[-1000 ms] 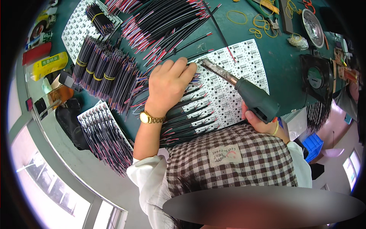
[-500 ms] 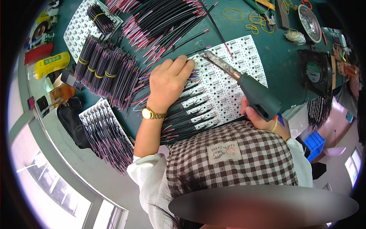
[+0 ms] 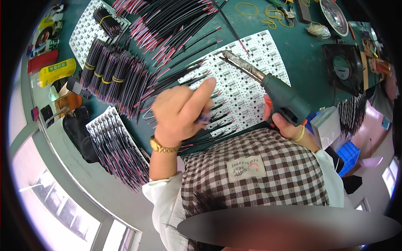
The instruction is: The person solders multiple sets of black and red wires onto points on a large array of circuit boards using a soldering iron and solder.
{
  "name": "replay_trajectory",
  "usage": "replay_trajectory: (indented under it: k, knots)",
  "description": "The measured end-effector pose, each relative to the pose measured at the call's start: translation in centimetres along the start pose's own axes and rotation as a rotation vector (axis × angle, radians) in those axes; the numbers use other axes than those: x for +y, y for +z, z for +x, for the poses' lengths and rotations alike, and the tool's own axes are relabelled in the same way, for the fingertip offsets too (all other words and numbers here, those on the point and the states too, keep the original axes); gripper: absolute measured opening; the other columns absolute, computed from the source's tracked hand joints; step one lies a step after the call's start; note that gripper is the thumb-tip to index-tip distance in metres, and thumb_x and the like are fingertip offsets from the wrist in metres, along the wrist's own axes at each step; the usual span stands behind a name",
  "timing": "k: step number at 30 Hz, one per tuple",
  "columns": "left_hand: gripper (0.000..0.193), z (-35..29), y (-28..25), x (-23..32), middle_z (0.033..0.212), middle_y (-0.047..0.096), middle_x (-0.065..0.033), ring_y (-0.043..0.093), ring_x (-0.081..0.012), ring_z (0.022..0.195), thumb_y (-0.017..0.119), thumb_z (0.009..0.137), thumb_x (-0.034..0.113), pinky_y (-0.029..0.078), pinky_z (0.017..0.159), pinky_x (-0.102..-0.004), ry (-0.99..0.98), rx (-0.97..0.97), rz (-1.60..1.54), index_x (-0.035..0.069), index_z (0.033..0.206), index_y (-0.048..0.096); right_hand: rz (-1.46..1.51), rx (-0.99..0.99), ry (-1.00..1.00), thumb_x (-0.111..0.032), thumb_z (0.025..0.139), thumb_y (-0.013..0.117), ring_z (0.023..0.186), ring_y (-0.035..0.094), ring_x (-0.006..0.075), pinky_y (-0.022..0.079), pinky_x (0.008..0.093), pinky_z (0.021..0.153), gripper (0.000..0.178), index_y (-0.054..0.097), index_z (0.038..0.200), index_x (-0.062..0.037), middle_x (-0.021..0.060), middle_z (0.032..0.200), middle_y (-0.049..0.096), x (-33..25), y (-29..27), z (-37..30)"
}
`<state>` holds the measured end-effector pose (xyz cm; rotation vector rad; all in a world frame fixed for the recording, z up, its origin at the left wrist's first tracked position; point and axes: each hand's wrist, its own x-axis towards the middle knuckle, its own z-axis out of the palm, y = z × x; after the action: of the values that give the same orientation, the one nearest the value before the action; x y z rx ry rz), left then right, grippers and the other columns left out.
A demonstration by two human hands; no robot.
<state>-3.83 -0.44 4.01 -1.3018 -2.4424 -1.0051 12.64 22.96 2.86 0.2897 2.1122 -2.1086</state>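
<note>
My right hand [image 3: 287,125] grips a dark green soldering gun [image 3: 287,98]. Its scorched metal tip points to the upper left, over a white sheet of circuit boards [image 3: 247,90]. Over the sheet's left side, my left hand [image 3: 180,111], blurred, has its fingers curled around a bunch of thin wires [image 3: 204,118]. Only the wires' coloured ends show below the fingers. Rows of black wires [image 3: 222,121] with red and white ends lie across the sheet's left edge, partly hidden by my left hand.
A large heap of black wires [image 3: 176,25] lies at the far side, with banded wire bundles [image 3: 100,75] to the left. A wired board sheet [image 3: 117,146] sits at the near left. Rubber bands [image 3: 274,16], a metal bowl [image 3: 333,17] and a black fan [image 3: 343,69] occupy the right.
My left hand has moved nearer to me, from the sheet's far left edge down over the wire rows, with the wires in it. The soldering gun stays almost in place.
</note>
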Motion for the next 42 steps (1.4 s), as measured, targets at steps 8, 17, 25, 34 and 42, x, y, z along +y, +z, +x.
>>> replay_trajectory:
  k: [8,17,25,34,42]
  knots:
    - [0.031,-1.5,3.4,-2.2,0.094,0.055,-0.0067,0.06,-0.0241,0.067,0.063,0.07,0.002,0.048,0.054,-0.0357,-0.213,-0.167,0.041,0.008,0.1,0.054,-0.16,-0.037,-0.032,-0.021,0.088,0.058,0.071,0.055,0.0137,0.043,0.0278,0.066,0.045,0.048,0.127,-0.0005,0.0079,0.079,0.059,1.5,0.1,-0.3]
    - [0.035,-2.0,4.2,-2.5,0.079,0.055,0.001,0.057,-0.0176,0.063,0.062,0.068,-0.001,0.047,0.053,-0.0301,-0.214,-0.076,-0.095,0.018,0.097,0.07,0.038,-0.02,0.079,-0.014,0.087,0.06,0.076,0.061,0.0143,0.049,0.0285,0.071,0.036,0.053,0.118,0.0013,0.0088,0.087,0.063,-0.1,1.1,-0.2]
    - [0.039,-1.5,4.1,-1.0,0.082,0.055,-0.0008,0.057,-0.0166,0.063,0.07,0.062,0.002,0.047,0.054,-0.0289,-0.358,-0.074,-0.006,0.016,0.097,0.072,0.0,-0.033,0.044,-0.009,0.09,0.057,0.074,0.059,0.0126,0.049,0.027,0.071,0.037,0.048,0.125,0.002,0.0064,0.086,0.06,-0.2,0.9,-0.5]
    - [0.026,-1.7,4.8,-1.9,0.08,0.062,-0.0032,0.061,-0.0201,0.067,0.071,0.061,-0.002,0.05,0.059,-0.0288,-0.348,0.074,-0.116,0.01,0.083,0.066,0.096,-0.016,0.029,-0.008,0.089,0.057,0.073,0.058,0.0126,0.048,0.0286,0.071,0.032,0.051,0.119,0.0009,0.0057,0.083,0.059,-0.7,0.9,-0.4]
    - [0.027,-1.5,4.6,-1.2,0.079,0.062,-0.006,0.061,-0.0202,0.066,0.071,0.062,-0.004,0.049,0.058,-0.0277,-0.389,0.045,-0.123,0.007,0.085,0.065,-0.224,-0.152,0.053,-0.019,0.09,0.056,0.076,0.058,0.0153,0.048,0.0314,0.071,0.033,0.051,0.118,-0.0035,0.0074,0.084,0.059,1.5,-0.3,-1.8]
